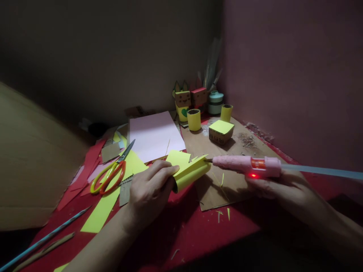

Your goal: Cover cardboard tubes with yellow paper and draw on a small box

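Observation:
My left hand (151, 187) is closed on a cardboard tube (193, 176) wrapped in yellow paper, with a loose paper flap along its upper side. My right hand (279, 189) grips a pink hot glue gun (246, 165) from below, its red light lit and a clear glue stick (320, 170) sticking out behind. The gun's nozzle is at the tube's far right end, by the paper edge; whether it touches I cannot tell. Scissors (112, 175) with one yellow and one orange handle lie left of my left hand, on yellow paper scraps.
A brown cardboard sheet (210, 198) lies on the red table (176, 245). Behind stand yellow rings (194, 122), a yellow-topped cardboard box (220, 133), animal-faced figures (183, 104) and a teal jar (216, 102). Pink paper (155, 138), red strips (87, 170) and a blue stick (42, 240) lie left.

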Tool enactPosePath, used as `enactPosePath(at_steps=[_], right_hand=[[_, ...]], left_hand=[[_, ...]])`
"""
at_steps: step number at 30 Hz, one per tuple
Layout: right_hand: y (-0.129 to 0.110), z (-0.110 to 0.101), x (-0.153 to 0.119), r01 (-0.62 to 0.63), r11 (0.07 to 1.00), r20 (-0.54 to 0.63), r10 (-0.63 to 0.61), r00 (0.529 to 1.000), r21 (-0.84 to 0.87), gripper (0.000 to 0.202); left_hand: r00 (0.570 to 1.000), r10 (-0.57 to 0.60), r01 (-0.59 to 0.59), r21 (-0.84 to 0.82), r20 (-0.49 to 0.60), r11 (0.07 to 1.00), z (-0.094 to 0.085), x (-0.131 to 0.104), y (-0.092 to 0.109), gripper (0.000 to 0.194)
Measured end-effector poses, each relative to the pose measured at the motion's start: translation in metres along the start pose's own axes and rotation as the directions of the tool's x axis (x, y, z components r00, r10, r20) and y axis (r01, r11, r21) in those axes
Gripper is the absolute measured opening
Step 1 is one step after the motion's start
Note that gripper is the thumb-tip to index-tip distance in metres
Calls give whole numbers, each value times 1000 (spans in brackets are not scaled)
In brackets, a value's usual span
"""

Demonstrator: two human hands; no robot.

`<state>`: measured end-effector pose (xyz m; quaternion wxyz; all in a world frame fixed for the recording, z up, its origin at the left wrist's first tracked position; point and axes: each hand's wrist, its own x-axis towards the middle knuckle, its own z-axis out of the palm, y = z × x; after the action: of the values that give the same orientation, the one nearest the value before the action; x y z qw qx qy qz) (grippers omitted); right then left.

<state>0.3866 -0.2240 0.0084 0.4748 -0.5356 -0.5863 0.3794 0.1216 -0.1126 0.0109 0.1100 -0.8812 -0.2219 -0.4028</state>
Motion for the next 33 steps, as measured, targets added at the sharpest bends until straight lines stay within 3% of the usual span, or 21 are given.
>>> enactPosePath(at_steps=[22, 33], right_hand=[[0, -2, 1, 21, 1000, -7, -21, 1000, -21, 31], [2, 2, 1, 83, 996, 81, -84, 993, 10, 37]], left_hand=[[1000, 3, -3, -14, -9, 1000, 1, 0, 2, 15], [1000, 6, -6, -3, 13, 1000, 4, 3, 3, 15]])
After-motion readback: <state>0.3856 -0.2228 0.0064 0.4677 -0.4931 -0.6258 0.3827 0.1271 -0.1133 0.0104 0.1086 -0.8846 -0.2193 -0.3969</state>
